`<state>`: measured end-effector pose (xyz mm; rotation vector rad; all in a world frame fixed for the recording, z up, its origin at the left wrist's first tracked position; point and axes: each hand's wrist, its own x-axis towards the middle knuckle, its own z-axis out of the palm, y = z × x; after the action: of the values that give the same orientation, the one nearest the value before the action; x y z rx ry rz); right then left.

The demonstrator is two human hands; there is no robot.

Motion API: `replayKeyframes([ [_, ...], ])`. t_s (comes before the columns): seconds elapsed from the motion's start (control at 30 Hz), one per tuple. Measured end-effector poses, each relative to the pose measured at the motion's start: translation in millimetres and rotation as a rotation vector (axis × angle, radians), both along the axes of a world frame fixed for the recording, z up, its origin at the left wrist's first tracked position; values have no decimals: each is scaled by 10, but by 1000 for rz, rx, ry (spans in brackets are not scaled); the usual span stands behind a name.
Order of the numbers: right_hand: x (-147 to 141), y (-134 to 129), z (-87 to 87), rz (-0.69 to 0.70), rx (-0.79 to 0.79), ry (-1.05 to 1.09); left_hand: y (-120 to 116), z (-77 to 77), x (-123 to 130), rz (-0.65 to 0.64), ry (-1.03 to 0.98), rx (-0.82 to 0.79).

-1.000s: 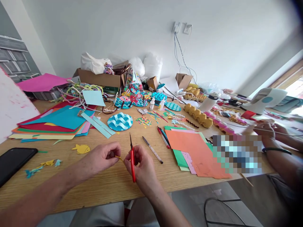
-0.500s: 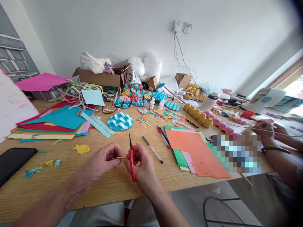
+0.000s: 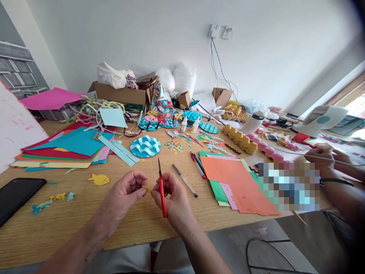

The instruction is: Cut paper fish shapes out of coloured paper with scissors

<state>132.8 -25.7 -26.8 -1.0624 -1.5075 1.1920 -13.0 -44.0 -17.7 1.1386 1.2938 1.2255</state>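
Note:
My left hand (image 3: 129, 190) pinches a small yellow paper piece (image 3: 147, 188) between thumb and fingers, just above the table. Close beside it, my right hand (image 3: 173, 194) is closed around red-handled scissors (image 3: 162, 190), whose dark blades point away from me. The right thumb and fingertip come near the paper's right end; I cannot tell whether they touch it. A yellow paper fish (image 3: 99, 179) lies to the left of my left hand. Yellow and blue paper scraps (image 3: 53, 201) lie further left. A pen (image 3: 184, 180) rests just beyond my right hand.
Stacked coloured paper (image 3: 68, 146) lies at the left, above a black phone (image 3: 21, 196). A blue wavy-patterned oval (image 3: 145, 146) sits ahead. Orange paper (image 3: 239, 182) covers other sheets at the right. Another person's hands (image 3: 322, 156) work at the far right. Glue bottles (image 3: 184, 125) stand further back.
The yellow paper piece has turned and shows more of its face. My right hand and the scissors have shifted slightly right, leaving a wider gap between the hands.

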Motion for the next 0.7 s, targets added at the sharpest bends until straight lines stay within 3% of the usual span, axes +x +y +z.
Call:
replayKeyframes([
  [0.1, 17, 10, 29, -4, -13, 18, -34, -3, -16, 30, -25, -24],
  [0.23, 35, 21, 76, 35, -17, 21, -61, -31, -61, -105, 32, -67],
  [0.33, 36, 29, 119, 64, -11, 10, -53, -33, -64, -105, 99, -30],
  [0.47, 73, 3, 154, 17, 21, 28, -55, 8, -43, 32, 46, 30],
  [0.6, 148, -131, 59, -34, 23, -23, -95, 36, 10, 261, -227, 68],
  [0.7, 150, -277, -54, 7, 19, -107, -122, 45, 92, 318, -417, 86],
])
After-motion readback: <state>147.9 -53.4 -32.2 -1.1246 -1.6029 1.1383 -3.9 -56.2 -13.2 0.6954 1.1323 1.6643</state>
